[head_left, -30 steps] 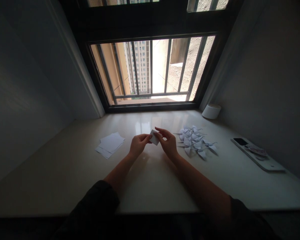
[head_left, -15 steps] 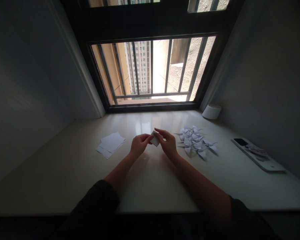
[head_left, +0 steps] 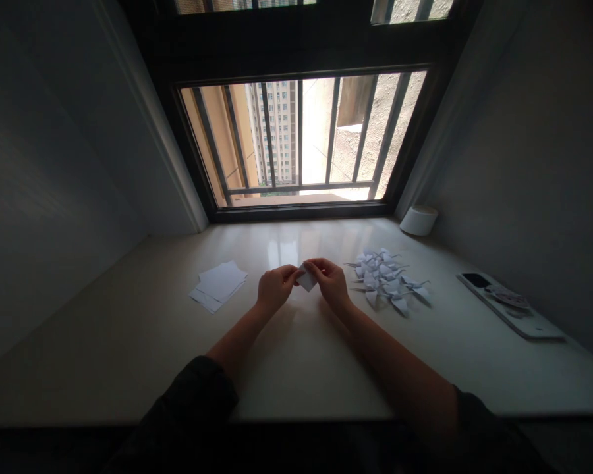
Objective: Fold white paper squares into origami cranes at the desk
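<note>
Between my hands, over the pale windowsill, is a small folded piece of white paper (head_left: pixel 307 280) with one corner pointing toward me. My left hand (head_left: pixel 277 287) pinches its left side between thumb and fingers. From the other side my right hand (head_left: pixel 330 282) grips its upper right edge, fingers bent over it and hiding part of the paper. Right of my right hand lies a pile of folded white paper cranes (head_left: pixel 388 273). Off to the left of my left hand rests a loose stack of white paper sheets (head_left: pixel 220 284).
A phone (head_left: pixel 511 309) lies face down at the right. A white cylindrical object (head_left: pixel 418 220) sits in the back right corner, beside the dark window frame (head_left: pixel 301 212). Walls close in the sill (head_left: pixel 128 342) on both sides.
My right index finger, raised above the paper before, has come down and curled against its edge. The paper stays between both hands, now showing a little more of its face.
</note>
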Demonstrator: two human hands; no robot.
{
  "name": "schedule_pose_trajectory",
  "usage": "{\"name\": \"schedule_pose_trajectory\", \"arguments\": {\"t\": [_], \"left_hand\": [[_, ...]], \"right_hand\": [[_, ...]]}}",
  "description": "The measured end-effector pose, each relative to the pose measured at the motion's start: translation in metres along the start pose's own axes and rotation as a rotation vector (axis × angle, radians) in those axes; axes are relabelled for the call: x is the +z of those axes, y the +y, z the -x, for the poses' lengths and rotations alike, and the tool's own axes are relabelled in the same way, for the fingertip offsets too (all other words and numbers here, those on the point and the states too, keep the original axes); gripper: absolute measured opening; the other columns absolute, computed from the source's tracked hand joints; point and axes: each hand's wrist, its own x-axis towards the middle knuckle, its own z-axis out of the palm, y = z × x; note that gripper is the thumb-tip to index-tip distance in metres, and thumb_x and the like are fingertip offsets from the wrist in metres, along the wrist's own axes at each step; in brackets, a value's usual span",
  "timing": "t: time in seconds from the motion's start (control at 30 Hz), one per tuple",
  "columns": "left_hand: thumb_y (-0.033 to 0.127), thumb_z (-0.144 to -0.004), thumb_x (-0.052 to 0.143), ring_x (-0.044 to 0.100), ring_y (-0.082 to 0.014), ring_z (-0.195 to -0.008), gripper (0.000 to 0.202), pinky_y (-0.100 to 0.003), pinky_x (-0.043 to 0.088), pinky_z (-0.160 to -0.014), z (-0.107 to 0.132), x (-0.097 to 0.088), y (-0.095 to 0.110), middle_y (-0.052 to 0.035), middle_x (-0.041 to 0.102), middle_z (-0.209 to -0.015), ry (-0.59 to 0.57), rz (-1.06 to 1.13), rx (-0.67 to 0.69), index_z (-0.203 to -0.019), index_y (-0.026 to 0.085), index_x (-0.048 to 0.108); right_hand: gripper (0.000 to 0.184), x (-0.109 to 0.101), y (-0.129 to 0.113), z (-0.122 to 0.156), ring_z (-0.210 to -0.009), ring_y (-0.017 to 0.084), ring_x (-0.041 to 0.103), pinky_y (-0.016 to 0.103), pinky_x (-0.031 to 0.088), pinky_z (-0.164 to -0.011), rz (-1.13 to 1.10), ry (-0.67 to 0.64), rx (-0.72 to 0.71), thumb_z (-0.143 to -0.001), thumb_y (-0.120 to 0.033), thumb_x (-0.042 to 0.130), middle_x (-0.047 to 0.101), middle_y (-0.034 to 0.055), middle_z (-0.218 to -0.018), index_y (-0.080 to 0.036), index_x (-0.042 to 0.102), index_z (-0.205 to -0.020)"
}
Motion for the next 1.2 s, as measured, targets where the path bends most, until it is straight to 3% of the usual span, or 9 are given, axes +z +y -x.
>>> {"name": "schedule_pose_trajectory", "arguments": {"t": [0.27,0.5,0.77,0.93,1.2], "left_hand": [[0.046,-0.086,0.044,0.061,-0.0136,-0.062,0.034,-0.023,0.04,-0.062,0.001,0.0,0.004,0.0017,0.068,-0.065,0.008,-0.071,0.008,-0.076,0.023,0.067],[0.045,-0.085,0.047,0.062,-0.0152,-0.062,0.034,-0.023,0.042,-0.059,0.001,0.002,0.0,-0.0009,0.068,-0.065,0.051,0.055,-0.028,-0.076,0.021,0.069],[0.046,-0.08,0.054,0.064,-0.0173,-0.066,0.032,-0.025,0.046,-0.062,0.001,0.006,-0.003,-0.0021,0.07,-0.07,0.079,0.212,-0.062,-0.082,0.02,0.072],[0.047,-0.075,0.06,0.066,-0.0193,-0.066,0.035,-0.027,0.048,-0.063,-0.002,0.01,-0.007,-0.0039,0.071,-0.07,-0.027,0.376,-0.1,-0.088,0.018,0.073],[0.047,-0.077,0.056,0.065,-0.0186,-0.064,0.033,-0.026,0.048,-0.062,-0.001,0.007,-0.007,-0.0019,0.07,-0.066,-0.028,0.257,-0.087,-0.087,0.021,0.073]], "right_hand": [[0.028,0.001,0.001,0.001,-0.067,0.018,0.06,0.029,0.045,-0.062,0.051,0.003,-0.019,-0.074,-0.046,0.061,0.068,0.0036,-0.074,-0.019,0.067,-0.076],[0.031,0.0,-0.005,0.003,-0.071,0.017,0.061,0.03,0.046,-0.066,0.084,0.008,-0.088,-0.074,-0.043,0.063,0.07,0.0036,-0.08,-0.022,0.07,-0.096],[0.028,-0.002,-0.003,0.002,-0.067,0.015,0.056,0.029,0.044,-0.064,0.068,0.024,-0.161,-0.073,-0.04,0.065,0.068,0.0027,-0.077,-0.024,0.073,-0.094],[0.026,-0.005,-0.001,-0.002,-0.064,0.014,0.054,0.027,0.042,-0.06,0.074,0.03,-0.134,-0.073,-0.037,0.065,0.066,0.0014,-0.073,-0.024,0.073,-0.093],[0.025,-0.005,-0.002,0.0,-0.066,0.015,0.055,0.028,0.043,-0.062,0.133,0.019,-0.153,-0.074,-0.038,0.063,0.066,0.0017,-0.073,-0.024,0.073,-0.092]]}}
